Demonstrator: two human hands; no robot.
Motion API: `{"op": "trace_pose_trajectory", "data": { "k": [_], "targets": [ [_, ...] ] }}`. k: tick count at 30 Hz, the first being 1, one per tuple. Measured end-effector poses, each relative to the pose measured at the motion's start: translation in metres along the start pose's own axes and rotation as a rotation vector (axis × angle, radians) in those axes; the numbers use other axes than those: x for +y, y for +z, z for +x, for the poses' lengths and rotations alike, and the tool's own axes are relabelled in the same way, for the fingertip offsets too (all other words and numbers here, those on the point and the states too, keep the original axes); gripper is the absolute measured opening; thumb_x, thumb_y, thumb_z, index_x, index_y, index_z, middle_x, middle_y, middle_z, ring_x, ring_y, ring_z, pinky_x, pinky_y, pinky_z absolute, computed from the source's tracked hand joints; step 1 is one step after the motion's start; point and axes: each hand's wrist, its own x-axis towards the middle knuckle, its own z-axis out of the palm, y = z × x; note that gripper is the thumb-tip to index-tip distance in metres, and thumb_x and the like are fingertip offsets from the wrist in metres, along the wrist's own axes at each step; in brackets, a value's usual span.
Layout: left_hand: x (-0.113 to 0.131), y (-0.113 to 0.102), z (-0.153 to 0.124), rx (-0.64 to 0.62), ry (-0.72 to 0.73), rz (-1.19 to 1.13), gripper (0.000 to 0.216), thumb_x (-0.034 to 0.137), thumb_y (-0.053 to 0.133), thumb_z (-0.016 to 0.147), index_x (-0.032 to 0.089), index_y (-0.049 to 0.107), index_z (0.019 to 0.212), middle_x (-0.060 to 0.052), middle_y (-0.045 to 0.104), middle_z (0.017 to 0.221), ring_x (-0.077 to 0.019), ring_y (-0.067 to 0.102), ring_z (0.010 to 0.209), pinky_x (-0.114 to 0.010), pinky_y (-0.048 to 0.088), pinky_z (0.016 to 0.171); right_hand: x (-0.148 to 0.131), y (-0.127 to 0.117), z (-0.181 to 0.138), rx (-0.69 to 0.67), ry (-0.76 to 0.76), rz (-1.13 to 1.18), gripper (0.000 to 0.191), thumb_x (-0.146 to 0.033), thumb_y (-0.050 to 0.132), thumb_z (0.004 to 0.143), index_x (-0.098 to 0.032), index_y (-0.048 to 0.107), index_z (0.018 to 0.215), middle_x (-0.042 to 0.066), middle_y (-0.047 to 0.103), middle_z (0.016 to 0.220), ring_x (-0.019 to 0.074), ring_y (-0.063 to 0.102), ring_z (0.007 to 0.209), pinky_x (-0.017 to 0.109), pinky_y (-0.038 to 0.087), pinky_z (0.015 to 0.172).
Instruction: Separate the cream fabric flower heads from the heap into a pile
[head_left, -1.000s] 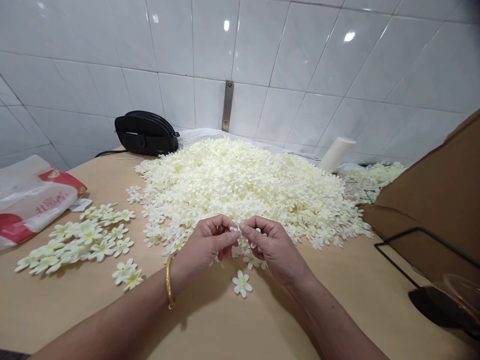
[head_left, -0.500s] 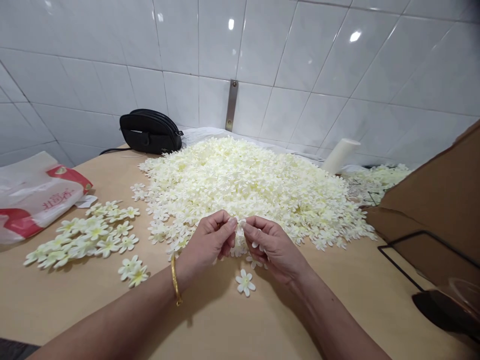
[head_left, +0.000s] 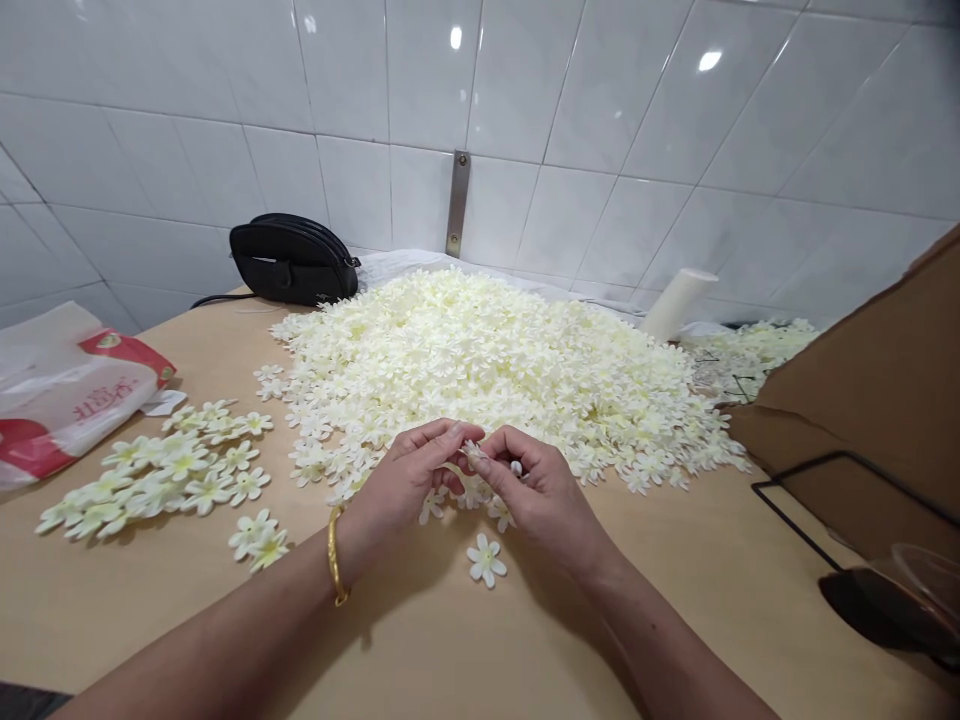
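My left hand (head_left: pixel 416 470) and my right hand (head_left: pixel 536 485) meet at the fingertips in front of a big heap of white artificial flowers (head_left: pixel 480 350). Between their thumbs and forefingers is a small white flower (head_left: pixel 472 452), mostly covered by the fingers. White petal tips also show among the curled fingers of my right hand. On the table below lies a single white flower (head_left: pixel 487 560), face up. A small pair of flowers (head_left: pixel 257 538) rests to the left of my left wrist, which wears a gold bangle.
Spread flowers (head_left: pixel 165 475) lie at the left beside a white and red plastic bag (head_left: pixel 75 390). A black pouch (head_left: pixel 294 260) and a white roll (head_left: pixel 679 303) stand at the back. Brown cardboard (head_left: pixel 862 410), a black wire frame (head_left: pixel 795 520) and sunglasses (head_left: pixel 877 610) are at the right.
My fingers have shifted on the small flower, with my right thumb now stretched toward the left fingertips and my left fingers less curled. The whole view has shifted slightly.
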Motion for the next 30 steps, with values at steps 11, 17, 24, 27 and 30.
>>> {"op": "trace_pose_trajectory", "data": {
  "k": [11, 17, 24, 27, 30],
  "targets": [
    [0.001, -0.003, 0.000, -0.003, 0.034, -0.008, 0.015, 0.028, 0.060, 0.071, 0.015, 0.056, 0.067, 0.004, 0.047, 0.057, -0.0060, 0.044, 0.051, -0.020, 0.033, 0.052, 0.010, -0.008, 0.004, -0.113, 0.135, 0.242, 0.024, -0.037, 0.053, 0.078, -0.017, 0.052, 0.065, -0.007, 0.033, 0.049, 0.0055, 0.027, 0.043, 0.020, 0.023, 0.043],
    [0.002, -0.001, -0.001, -0.029, -0.023, -0.023, 0.015, 0.026, 0.065, 0.066, 0.014, 0.056, 0.067, 0.004, 0.051, 0.053, -0.0063, 0.044, 0.049, -0.020, 0.035, 0.051, 0.011, -0.007, 0.005, -0.030, 0.114, 0.180, 0.027, -0.038, 0.051, 0.078, -0.018, 0.046, 0.062, -0.007, 0.035, 0.051, 0.0062, 0.028, 0.045, 0.020, 0.025, 0.044],
    [0.002, 0.001, 0.000, -0.050, -0.085, -0.087, 0.018, 0.028, 0.065, 0.066, 0.015, 0.056, 0.074, 0.003, 0.052, 0.054, -0.0070, 0.046, 0.048, -0.020, 0.034, 0.049, 0.006, -0.007, 0.003, -0.013, 0.073, 0.072, 0.024, -0.034, 0.049, 0.080, -0.018, 0.047, 0.063, -0.005, 0.038, 0.054, 0.0072, 0.032, 0.048, 0.020, 0.027, 0.046],
    [0.002, 0.000, 0.000, -0.066, -0.098, -0.086, 0.015, 0.026, 0.064, 0.066, 0.014, 0.057, 0.072, 0.003, 0.052, 0.053, -0.0063, 0.045, 0.047, -0.020, 0.033, 0.048, 0.004, -0.007, 0.003, 0.019, 0.043, -0.002, 0.025, -0.034, 0.048, 0.080, -0.017, 0.046, 0.062, -0.005, 0.037, 0.054, 0.0077, 0.032, 0.050, 0.021, 0.027, 0.047],
    [0.000, -0.001, 0.001, -0.067, -0.095, -0.079, 0.015, 0.023, 0.064, 0.066, 0.014, 0.059, 0.076, 0.003, 0.052, 0.054, -0.0058, 0.043, 0.045, -0.020, 0.033, 0.047, 0.004, -0.005, 0.003, 0.058, 0.010, -0.069, 0.025, -0.033, 0.048, 0.080, -0.018, 0.045, 0.061, -0.005, 0.037, 0.053, 0.0082, 0.032, 0.050, 0.021, 0.027, 0.047]
  ]
}}
